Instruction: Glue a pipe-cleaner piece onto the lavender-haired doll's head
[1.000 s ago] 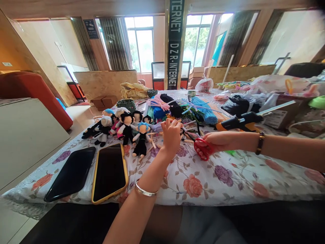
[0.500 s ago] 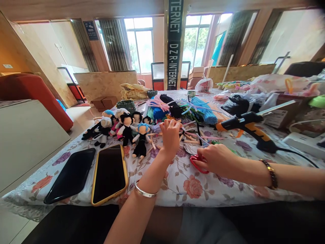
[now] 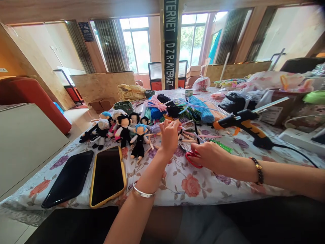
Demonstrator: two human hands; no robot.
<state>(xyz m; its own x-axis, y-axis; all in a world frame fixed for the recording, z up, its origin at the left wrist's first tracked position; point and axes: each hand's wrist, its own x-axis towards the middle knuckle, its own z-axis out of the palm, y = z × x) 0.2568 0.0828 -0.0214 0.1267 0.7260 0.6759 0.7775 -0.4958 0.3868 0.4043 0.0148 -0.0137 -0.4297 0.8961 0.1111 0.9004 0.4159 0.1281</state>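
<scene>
My left hand (image 3: pixel 169 135) is raised over the floral tablecloth (image 3: pixel 203 186), its fingers pinched on a small piece among the loose pipe-cleaner bits (image 3: pixel 189 135); what it holds is too small to name. My right hand (image 3: pixel 207 155) rests low on the cloth, closed on the red-handled scissors (image 3: pixel 191 159), whose blades point toward my left hand. A row of small yarn dolls (image 3: pixel 122 130) lies just left of my left hand.
Two phones lie near the front edge, a black one (image 3: pixel 67 179) and a yellow-cased one (image 3: pixel 108 176). A black and orange glue gun (image 3: pixel 243 123) stands to the right with its cord trailing. Bundles of coloured pipe cleaners (image 3: pixel 177 108), bags and boxes crowd the back.
My right hand has come down and back toward me with the scissors, uncovering the glue gun it hid before. My left hand has barely moved.
</scene>
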